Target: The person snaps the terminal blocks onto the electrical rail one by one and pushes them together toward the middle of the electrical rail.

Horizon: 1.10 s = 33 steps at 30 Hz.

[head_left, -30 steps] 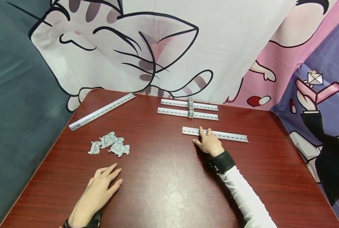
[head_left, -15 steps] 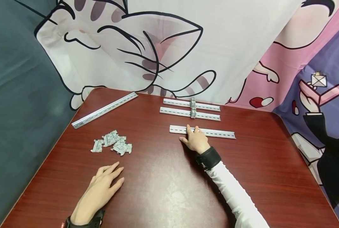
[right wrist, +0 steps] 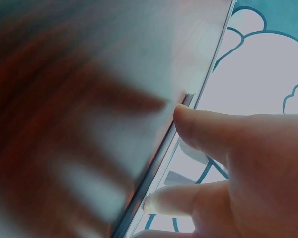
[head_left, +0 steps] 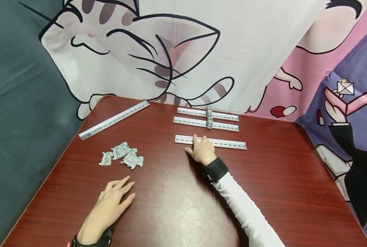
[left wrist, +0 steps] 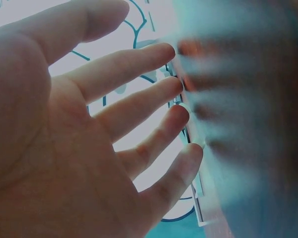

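My right hand (head_left: 203,151) lies over a slotted metal DIN rail (head_left: 228,143) at the middle right, the nearest of the rails. Its index and middle fingers reach across the rail, while the thumb sticks out to the left along the near side. The right wrist view shows the straight thumb (right wrist: 203,128) and fingertips at the rail's edge. My left hand (head_left: 107,206) is spread, fingertips down at the table, holding nothing. Just beyond it lies a loose pile of pale grey terminal-block pieces (head_left: 120,151).
Two parallel rails, a rear one (head_left: 189,111) and a front one (head_left: 187,120), sit farther back, with grey clip-on pieces (head_left: 209,122) across both. One more rail (head_left: 113,120) slants at the back left. A cartoon curtain (head_left: 248,51) hangs behind the brown table (head_left: 158,206).
My right hand and the near rail have slid left together, until the rail lies roughly under the two back rails. The left hand has stayed in place. The head view has shifted slightly.
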Tool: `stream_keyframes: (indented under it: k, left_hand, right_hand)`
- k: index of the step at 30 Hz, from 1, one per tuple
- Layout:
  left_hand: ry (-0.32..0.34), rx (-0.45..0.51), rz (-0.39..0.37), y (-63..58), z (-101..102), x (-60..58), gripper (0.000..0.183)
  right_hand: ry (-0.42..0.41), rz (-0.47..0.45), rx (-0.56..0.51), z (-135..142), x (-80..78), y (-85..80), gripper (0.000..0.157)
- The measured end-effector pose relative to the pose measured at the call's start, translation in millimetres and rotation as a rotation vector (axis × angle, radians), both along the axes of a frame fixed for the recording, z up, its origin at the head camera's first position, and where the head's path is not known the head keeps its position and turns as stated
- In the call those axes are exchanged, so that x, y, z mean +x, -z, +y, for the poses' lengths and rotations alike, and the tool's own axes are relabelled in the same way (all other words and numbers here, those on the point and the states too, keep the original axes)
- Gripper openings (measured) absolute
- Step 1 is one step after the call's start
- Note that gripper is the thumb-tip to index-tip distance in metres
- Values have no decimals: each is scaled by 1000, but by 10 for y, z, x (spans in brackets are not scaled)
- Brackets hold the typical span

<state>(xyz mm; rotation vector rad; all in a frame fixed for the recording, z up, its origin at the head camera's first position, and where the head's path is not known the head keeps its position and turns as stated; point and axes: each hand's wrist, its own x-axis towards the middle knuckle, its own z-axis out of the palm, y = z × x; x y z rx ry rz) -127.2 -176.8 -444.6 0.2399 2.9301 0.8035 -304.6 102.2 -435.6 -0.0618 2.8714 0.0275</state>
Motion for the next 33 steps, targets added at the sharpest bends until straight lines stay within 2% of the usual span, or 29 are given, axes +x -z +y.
stream_keyframes:
  k: [15, 28, 33]
  left_hand:
    - [-3, 2, -20, 4, 1, 1, 42]
    - [1, 4, -40, 10, 7, -28, 43]
    - [8, -3, -7, 23, 32, -49, 43]
  right_hand:
    - [13, -10, 29, -208, -52, 37, 80]
    - [-30, -8, 12, -236, -25, 1, 79]
    - [-36, -3, -14, -187, -3, -1, 79]
